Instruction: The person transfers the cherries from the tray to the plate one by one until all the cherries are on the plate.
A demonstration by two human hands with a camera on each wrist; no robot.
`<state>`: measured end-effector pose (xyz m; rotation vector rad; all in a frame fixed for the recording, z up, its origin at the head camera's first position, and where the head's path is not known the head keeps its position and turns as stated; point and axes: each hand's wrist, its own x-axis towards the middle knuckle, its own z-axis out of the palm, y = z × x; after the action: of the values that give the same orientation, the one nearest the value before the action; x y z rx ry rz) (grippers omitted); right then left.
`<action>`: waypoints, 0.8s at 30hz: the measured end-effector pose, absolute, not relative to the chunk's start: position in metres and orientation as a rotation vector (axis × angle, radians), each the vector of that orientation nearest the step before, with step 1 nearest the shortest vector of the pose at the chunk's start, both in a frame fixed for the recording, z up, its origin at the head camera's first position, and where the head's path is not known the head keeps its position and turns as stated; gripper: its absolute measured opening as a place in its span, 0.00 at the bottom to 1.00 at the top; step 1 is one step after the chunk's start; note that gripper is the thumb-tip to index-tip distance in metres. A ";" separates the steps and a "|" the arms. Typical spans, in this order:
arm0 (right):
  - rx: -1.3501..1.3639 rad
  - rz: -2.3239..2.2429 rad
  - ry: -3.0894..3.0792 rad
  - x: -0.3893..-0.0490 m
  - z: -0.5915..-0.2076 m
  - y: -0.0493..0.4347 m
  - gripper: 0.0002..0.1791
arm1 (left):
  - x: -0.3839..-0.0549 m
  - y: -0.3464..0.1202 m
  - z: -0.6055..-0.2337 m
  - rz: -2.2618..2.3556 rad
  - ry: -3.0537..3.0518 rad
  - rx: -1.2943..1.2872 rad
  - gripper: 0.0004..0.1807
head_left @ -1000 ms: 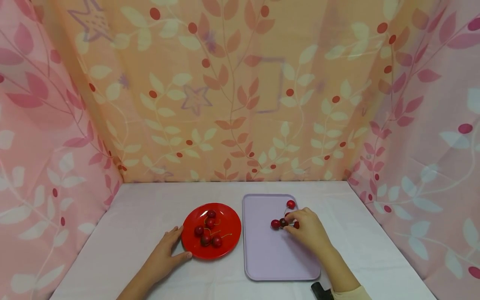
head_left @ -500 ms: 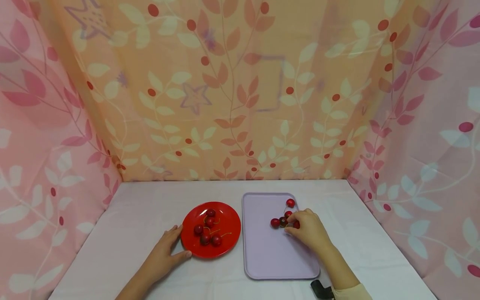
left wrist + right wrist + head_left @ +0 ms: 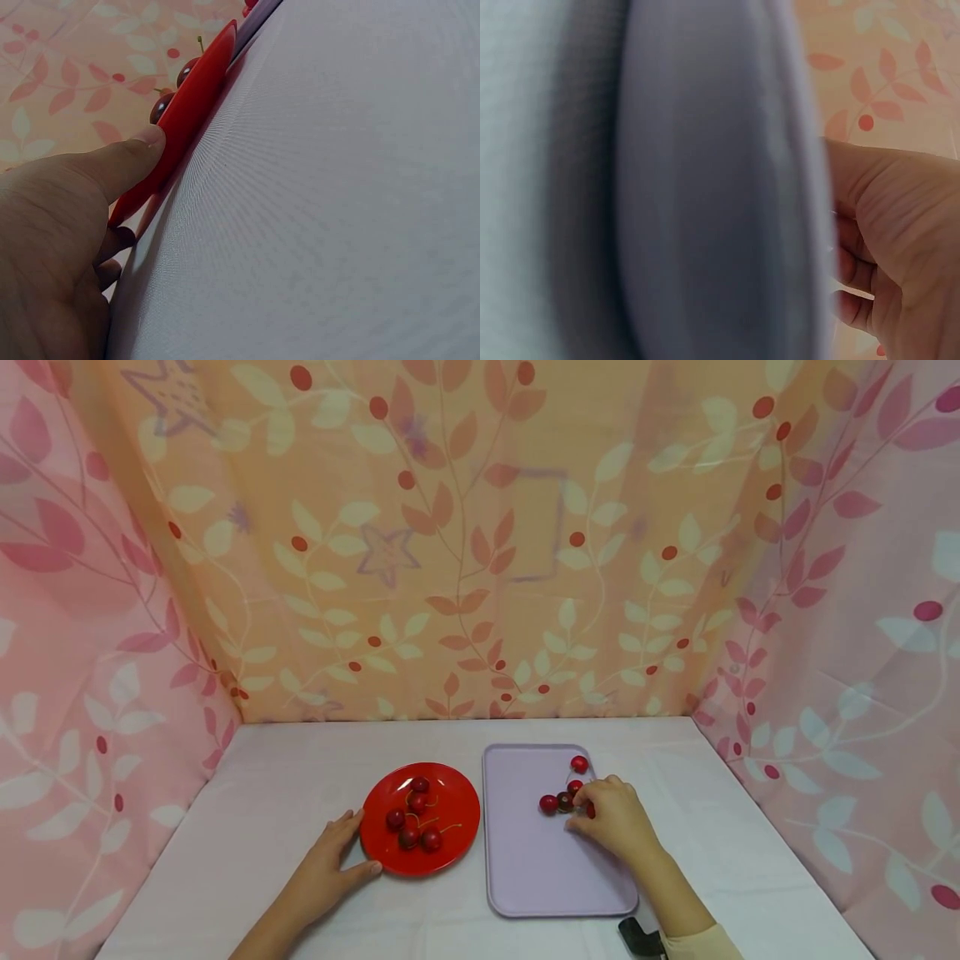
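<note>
My left hand (image 3: pixel 327 864) lies at the left side of a red plate (image 3: pixel 462 847), its thumb and fingers spread along the rim. In the left wrist view the thumb (image 3: pixel 146 150) touches the plate's edge. Several dark red cherries (image 3: pixel 431 839) with stems lie on the plate. Over a lilac tray (image 3: pixel 540 881), my right hand (image 3: pixel 617 817) has its thumb and index fingertips among a small cluster of cherries (image 3: pixel 549 804). One cherry is partly hidden behind the index finger, and I cannot tell whether the fingers pinch it. The right wrist view hides the fingertips behind the tray's wall.
Another cherry (image 3: pixel 579 764) lies near the tray's far right corner. The plate stands just left of the tray on a white tablecloth (image 3: pixel 315 760). A black object (image 3: pixel 640 937) sits by the right wrist. Leaf-patterned curtains (image 3: pixel 450 568) enclose the back and sides.
The right thumb and index finger have shifted slightly at the cherry cluster, uncovering more of the cherries beside them. My left hand stays at the plate.
</note>
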<state>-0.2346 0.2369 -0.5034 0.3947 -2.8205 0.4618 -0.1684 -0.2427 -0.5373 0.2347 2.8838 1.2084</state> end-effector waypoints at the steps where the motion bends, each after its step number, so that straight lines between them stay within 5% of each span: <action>1: 0.399 0.456 -2.818 -0.235 -0.504 0.237 0.17 | -0.168 -0.243 -0.537 1.208 2.884 0.234 0.55; 24: 0.428 0.530 -2.722 -0.230 -0.480 0.248 0.07 | -0.169 -0.242 -0.537 1.194 2.873 0.226 0.56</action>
<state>-0.2297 0.2481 -0.4795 0.4282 -2.7215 0.5305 -0.1691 -0.2422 -0.5367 0.2261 2.8726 1.1939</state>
